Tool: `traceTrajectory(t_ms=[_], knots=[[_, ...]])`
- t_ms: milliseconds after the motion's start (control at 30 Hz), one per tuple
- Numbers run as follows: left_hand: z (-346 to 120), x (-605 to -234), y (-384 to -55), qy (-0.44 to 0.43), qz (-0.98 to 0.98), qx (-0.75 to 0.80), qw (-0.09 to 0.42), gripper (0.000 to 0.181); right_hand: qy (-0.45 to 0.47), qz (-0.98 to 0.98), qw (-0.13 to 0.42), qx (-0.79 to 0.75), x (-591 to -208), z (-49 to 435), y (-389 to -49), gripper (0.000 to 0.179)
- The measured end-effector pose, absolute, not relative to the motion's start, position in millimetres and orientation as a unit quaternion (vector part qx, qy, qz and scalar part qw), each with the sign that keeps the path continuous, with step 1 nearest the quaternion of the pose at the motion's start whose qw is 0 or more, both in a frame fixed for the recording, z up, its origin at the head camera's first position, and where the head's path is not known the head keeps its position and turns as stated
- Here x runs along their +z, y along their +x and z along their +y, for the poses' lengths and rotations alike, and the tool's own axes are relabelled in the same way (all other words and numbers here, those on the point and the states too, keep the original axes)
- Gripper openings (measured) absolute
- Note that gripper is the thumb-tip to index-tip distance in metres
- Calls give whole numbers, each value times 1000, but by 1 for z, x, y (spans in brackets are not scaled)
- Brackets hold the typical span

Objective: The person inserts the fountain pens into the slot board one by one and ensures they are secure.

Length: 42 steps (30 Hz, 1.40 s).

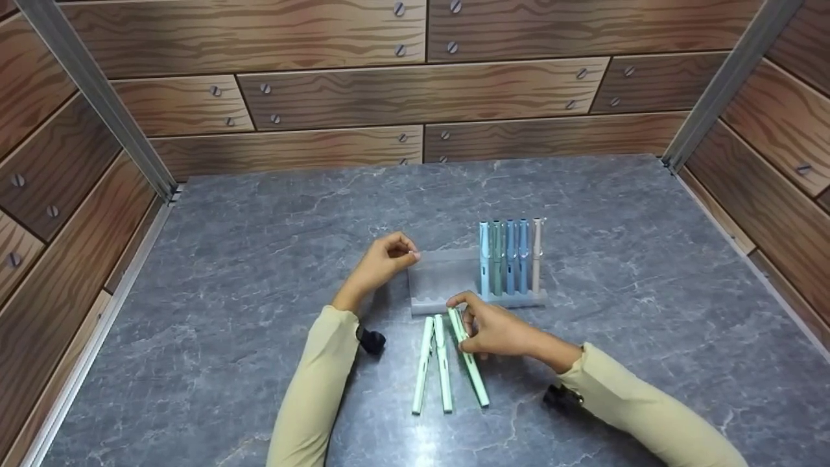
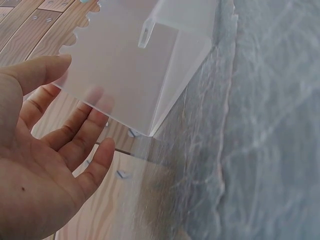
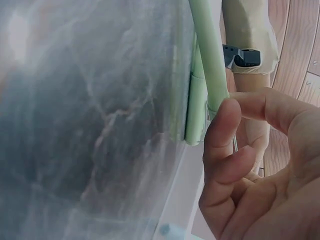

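A translucent pen stand (image 1: pixel 444 279) sits mid-table. At its upper left corner, my left hand (image 1: pixel 386 259) pinches the edge between thumb and forefinger; the left wrist view shows the other fingers (image 2: pixel 82 127) spread behind the sheet. My right hand (image 1: pixel 496 327) grips a light green pen (image 1: pixel 476 379) between thumb and fingers in front of the stand. Seen from the right wrist, that pen (image 3: pixel 210 55) slants up from the fingertips. Two more light green pens (image 1: pixel 421 370) lie side by side to its left on the table.
Several capped pens stand upright in the stand's right half: a light blue pen (image 1: pixel 484 259), a dark green pen (image 1: pixel 497 266), two blue ones and a pale beige pen (image 1: pixel 537 259). Wood-patterned walls (image 1: pixel 337 97) enclose the grey marbled table (image 1: pixel 227 272).
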<state>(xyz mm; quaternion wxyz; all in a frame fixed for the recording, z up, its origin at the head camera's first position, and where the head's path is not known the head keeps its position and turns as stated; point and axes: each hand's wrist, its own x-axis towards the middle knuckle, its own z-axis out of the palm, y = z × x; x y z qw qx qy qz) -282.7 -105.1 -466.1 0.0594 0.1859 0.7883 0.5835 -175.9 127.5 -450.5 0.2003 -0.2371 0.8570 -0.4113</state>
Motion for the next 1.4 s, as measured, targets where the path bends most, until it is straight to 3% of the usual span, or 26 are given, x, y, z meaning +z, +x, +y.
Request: traceTrajectory(t_ms=[733,1400], knots=[[-105,-465,-282,179,788,587,59,17,-250,858,143,-425,-444,133,-182,63],[-104,-467,-283,174,785,591,58,11,-222,818,190,-496,-437,140,-188,66]])
